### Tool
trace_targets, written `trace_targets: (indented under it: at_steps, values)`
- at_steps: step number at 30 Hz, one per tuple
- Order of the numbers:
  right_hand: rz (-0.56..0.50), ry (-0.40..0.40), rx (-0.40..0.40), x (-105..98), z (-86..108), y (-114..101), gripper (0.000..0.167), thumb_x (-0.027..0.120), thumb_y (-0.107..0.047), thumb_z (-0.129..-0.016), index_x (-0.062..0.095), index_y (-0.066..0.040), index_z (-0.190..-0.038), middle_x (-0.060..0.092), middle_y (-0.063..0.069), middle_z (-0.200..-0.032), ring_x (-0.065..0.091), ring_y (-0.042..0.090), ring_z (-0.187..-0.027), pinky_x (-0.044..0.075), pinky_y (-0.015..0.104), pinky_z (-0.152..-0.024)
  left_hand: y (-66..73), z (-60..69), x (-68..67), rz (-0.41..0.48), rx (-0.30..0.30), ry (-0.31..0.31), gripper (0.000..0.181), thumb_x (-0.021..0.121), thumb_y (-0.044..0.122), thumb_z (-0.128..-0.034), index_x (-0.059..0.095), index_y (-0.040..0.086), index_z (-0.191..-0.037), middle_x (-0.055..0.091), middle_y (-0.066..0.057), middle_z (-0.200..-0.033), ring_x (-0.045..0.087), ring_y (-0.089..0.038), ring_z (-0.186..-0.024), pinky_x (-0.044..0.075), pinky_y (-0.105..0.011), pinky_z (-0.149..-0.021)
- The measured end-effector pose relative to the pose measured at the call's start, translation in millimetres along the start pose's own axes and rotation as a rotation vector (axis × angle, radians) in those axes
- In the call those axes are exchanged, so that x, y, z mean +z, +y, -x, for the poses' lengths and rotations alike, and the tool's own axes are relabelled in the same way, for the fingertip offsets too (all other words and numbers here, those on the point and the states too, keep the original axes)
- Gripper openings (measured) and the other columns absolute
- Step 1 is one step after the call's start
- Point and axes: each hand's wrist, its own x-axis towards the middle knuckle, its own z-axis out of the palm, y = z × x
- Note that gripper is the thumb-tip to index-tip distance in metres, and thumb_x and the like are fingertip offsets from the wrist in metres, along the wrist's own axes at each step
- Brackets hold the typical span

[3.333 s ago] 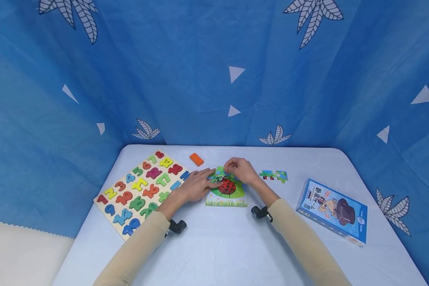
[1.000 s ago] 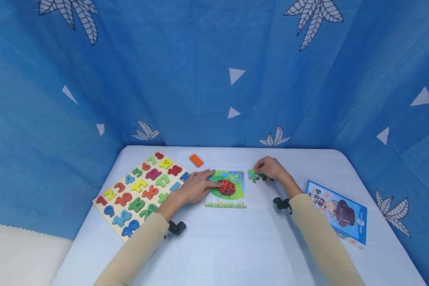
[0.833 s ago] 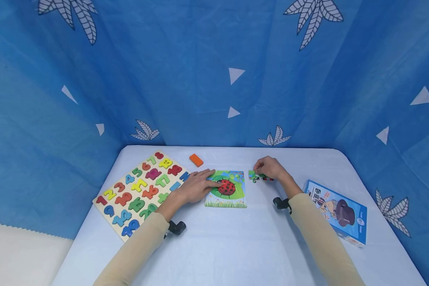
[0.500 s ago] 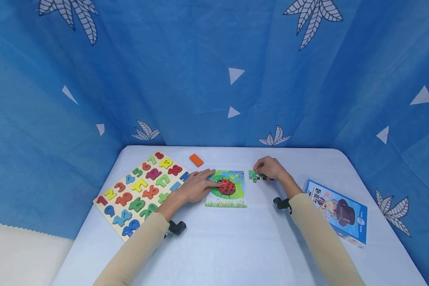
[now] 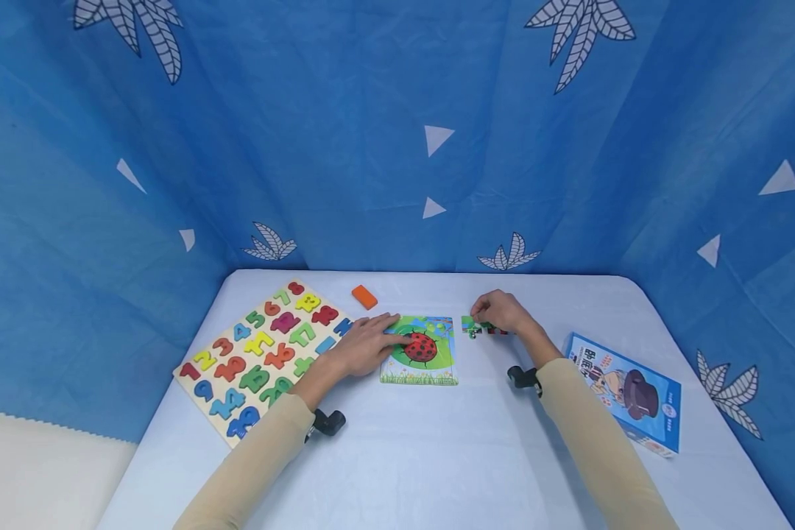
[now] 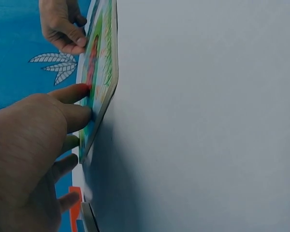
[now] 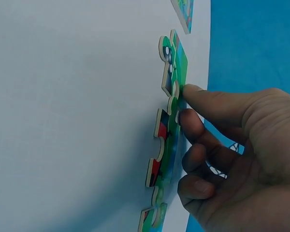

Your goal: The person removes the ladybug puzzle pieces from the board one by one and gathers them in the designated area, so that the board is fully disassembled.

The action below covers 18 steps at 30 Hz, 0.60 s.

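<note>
My left hand (image 5: pixel 364 344) rests on a square ladybug puzzle (image 5: pixel 440 361), its fingers extended over the left side. In the left wrist view two of its fingertips touch the puzzle's face. To the right of the puzzle, my right hand (image 5: pixel 501 311) pinches the edge of a green jigsaw piece (image 7: pixel 180 63) between thumb and forefinger. That piece lies flat on the table. Right beside it are further jigsaw pieces (image 7: pixel 159 150) with red, black and green print, partly covered by the right hand in the head view.
A wooden number board (image 5: pixel 192 390) with several coloured numerals lies at the left, close to my left forearm. Behind the left hand is an orange block (image 5: pixel 364 297). A blue game box (image 5: pixel 626 390) lies at the right, beside my right sleeve. Blue cloth (image 5: pixel 364 147) hangs behind the white table.
Over three seconds ago my right hand was at the puzzle's top edge, where green pieces lay. It has since moved right to the loose pieces, with a green piece now there. The left hand stays put.
</note>
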Motion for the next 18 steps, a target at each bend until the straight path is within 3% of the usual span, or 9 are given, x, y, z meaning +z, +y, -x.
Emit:
trace_targets:
  at_steps: [8, 13, 18]
  values:
    - [-0.012, 0.033, -0.050, 0, 7.6, -5, 0.014, 0.065, -0.018, -0.097, 0.074, -0.009, -0.103, 0.070, 0.006, -0.096, 0.058, 0.023, -0.084, 0.048, 0.034, -0.072, 5.0, -4.0, 2.1, -0.047, 0.023, 0.004, 0.048, 0.058, 0.044, -0.1012, 0.054, 0.029, -0.147, 0.033, -0.007, -0.163, 0.024, -0.027, -0.152, 0.024, -0.056, -0.119]
    - [-0.029, 0.019, -0.120, 8, 16.5, -12, 0.013, 0.066, -0.017, -0.097, 0.074, -0.009, -0.104, 0.070, 0.004, -0.093, 0.057, 0.020, -0.078, 0.047, 0.032, -0.067, 10.0, -5.7, 0.4, -0.079, 0.046, 0.029, 0.048, 0.060, 0.040, -0.1009, 0.054, 0.027, -0.147, 0.036, -0.005, -0.161, 0.028, -0.025, -0.150, 0.025, -0.054, -0.119]
    - [-0.035, -0.011, -0.149, 18, 26.1, -16, 0.010, 0.067, -0.015, -0.096, 0.074, -0.012, -0.103, 0.068, 0.001, -0.093, 0.056, 0.018, -0.079, 0.047, 0.031, -0.069, 17.0, -7.5, 2.4, -0.031, 0.108, 0.040, 0.047, 0.057, 0.035, -0.1023, 0.052, 0.027, -0.148, 0.037, -0.004, -0.160, 0.033, -0.022, -0.148, 0.028, -0.051, -0.119]
